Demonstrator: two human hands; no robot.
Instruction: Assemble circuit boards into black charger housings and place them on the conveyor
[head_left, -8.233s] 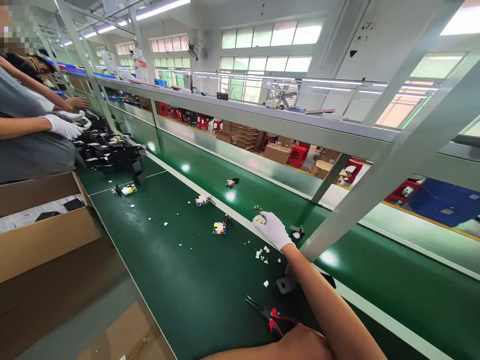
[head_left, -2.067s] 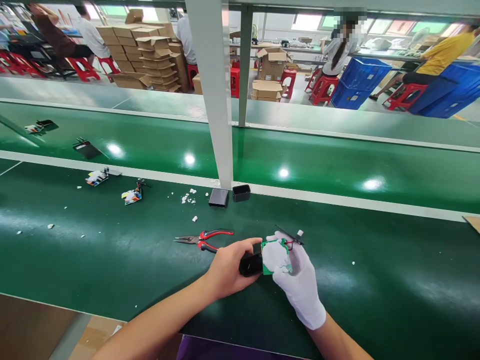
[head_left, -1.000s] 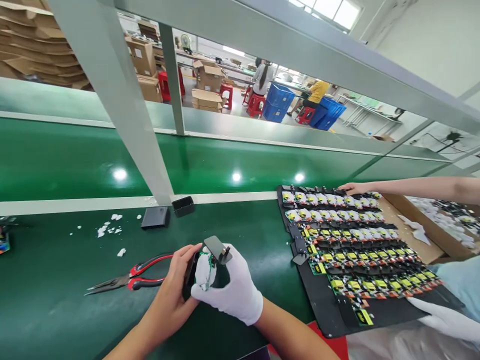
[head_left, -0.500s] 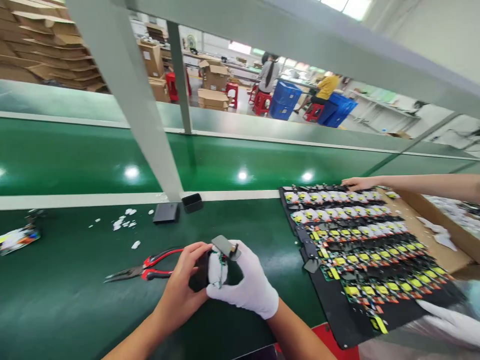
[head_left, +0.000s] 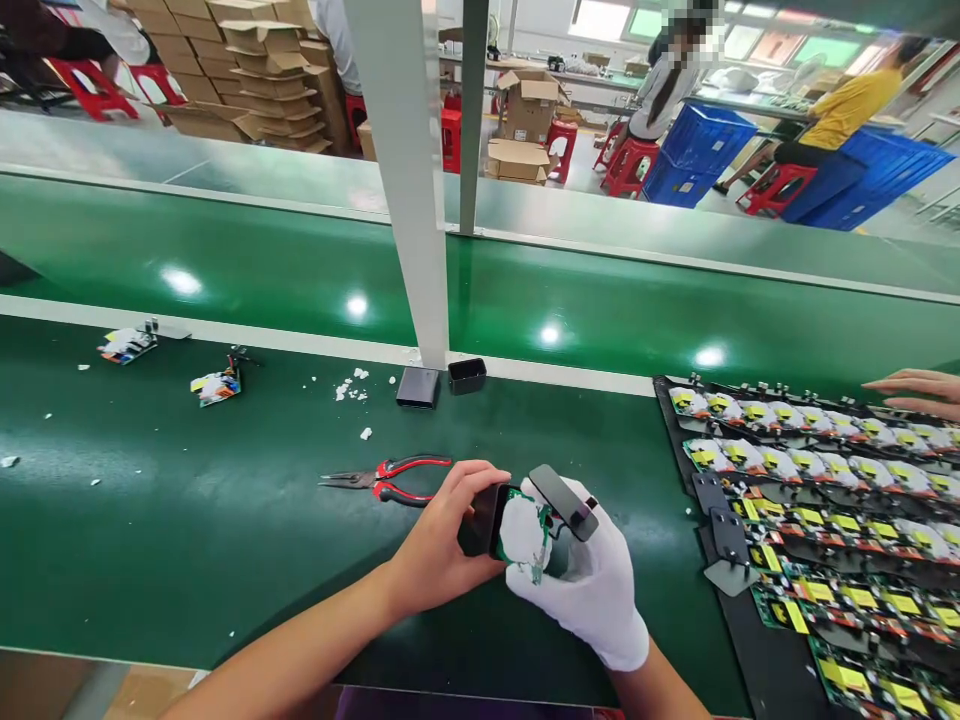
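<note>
My left hand (head_left: 457, 530), bare, is closed around a small black plastic case (head_left: 487, 520), holding it with the opening toward the right. My right hand (head_left: 589, 570), in a white glove, grips a green circuit board (head_left: 546, 530) largely covered by a lump of white filler (head_left: 521, 530). The board's left edge is at the case's mouth; how deep it sits inside is hidden. A dark flat end cover (head_left: 562, 500) sticks up at a tilt from the board's right side, over the gloved fingers. Red-and-black long-nose pliers (head_left: 382, 480) lie left of my hands, jaws pointing left.
Two black cases (head_left: 418, 388) (head_left: 467, 375) stand by the white post (head_left: 412, 200). White crumbs (head_left: 352, 388) and two loose boards (head_left: 217, 385) (head_left: 129, 343) lie leftward. A black tray (head_left: 739, 640) with rows of boards is at right, a co-worker's hand (head_left: 919, 388) beyond it.
The view has turned left, so the bench things appear further right and more loose boards show. Both hands keep their hold. The board faces the camera more, beside the case's mouth.
</note>
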